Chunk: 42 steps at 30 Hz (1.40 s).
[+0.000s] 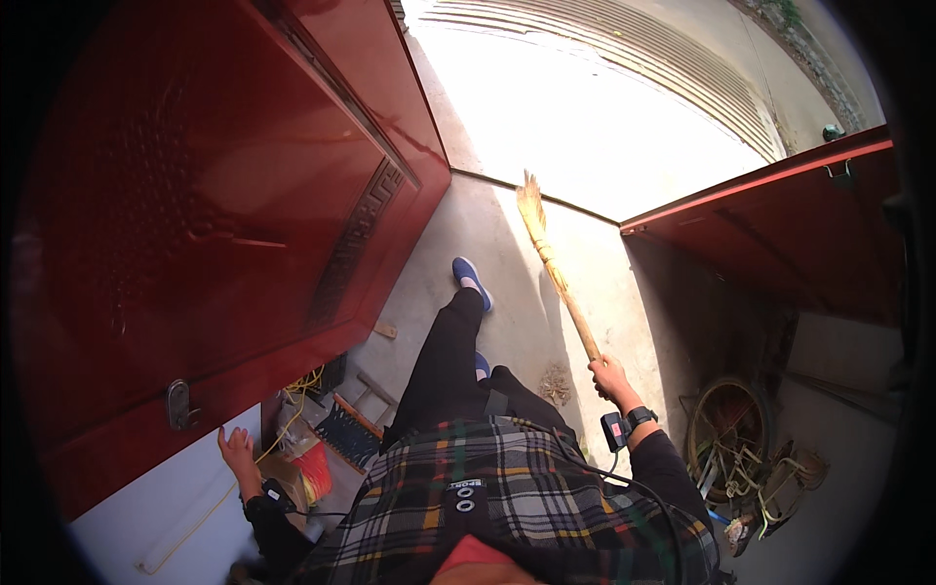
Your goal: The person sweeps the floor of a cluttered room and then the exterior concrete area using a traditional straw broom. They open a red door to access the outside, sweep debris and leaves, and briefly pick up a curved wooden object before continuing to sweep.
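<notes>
My right hand (608, 379) is closed around the handle of a straw broom (548, 256), whose bristles point away from me toward the door sill. My left hand (238, 450) holds nothing; its fingers are apart, close to the edge of a large red metal door (292, 168), below its latch (179, 404). Whether a fingertip touches the door I cannot tell. A small heap of dry debris (556, 385) lies on the concrete floor between my legs and the broom hand.
A second red door leaf (775, 227) stands at the right. A bicycle wheel (727, 439) and frame are below it. A door sill (541, 196) crosses ahead, with bright ground beyond. At the left are a wood block (385, 330), yellow cord (307, 382) and a folding stool (351, 431).
</notes>
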Tool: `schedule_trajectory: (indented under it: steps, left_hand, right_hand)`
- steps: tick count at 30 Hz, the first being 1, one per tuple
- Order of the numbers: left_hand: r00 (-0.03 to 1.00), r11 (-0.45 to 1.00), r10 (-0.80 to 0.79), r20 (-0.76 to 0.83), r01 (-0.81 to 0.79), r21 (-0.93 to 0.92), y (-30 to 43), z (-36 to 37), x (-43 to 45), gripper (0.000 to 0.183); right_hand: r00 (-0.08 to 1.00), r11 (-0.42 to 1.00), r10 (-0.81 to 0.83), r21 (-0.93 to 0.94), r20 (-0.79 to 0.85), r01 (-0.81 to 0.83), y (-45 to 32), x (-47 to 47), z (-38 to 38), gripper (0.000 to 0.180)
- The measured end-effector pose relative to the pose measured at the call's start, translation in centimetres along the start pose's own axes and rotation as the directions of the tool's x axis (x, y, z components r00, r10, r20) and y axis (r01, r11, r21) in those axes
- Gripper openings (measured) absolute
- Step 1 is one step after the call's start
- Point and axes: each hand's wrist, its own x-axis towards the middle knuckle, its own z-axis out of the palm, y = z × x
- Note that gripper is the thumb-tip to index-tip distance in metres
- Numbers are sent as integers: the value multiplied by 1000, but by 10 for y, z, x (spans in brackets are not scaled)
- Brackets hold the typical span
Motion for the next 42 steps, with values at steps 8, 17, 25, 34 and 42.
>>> schedule_trajectory:
  steps: [8,17,25,34,42]
  left_hand:
    - [511,625,-676,532,14,781,-88,83,-60,26]
    - [477,725,-678,559,309,616,49,244,-12,50]
    - [333,400,-888,317,900,175,92,336,-92,37]
    - [389,459,-870,302,864,208,175,473,-276,40]
    - [219,-124,-805,551,847,-518,145,479,-289,37]
  right_hand:
    - [985,962,-72,271,160,27,-167,80,-6,19]
    - [960,922,-278,-291,-34,256,-330,226,-48,36]
    - [875,753,-406,-446,265,484,-508,343,-44,43]
    - [777,692,-165,-489,608,530,-691,513,98,35]
    - [794,212,-369,-788,483,578,-684,549,-10,40]
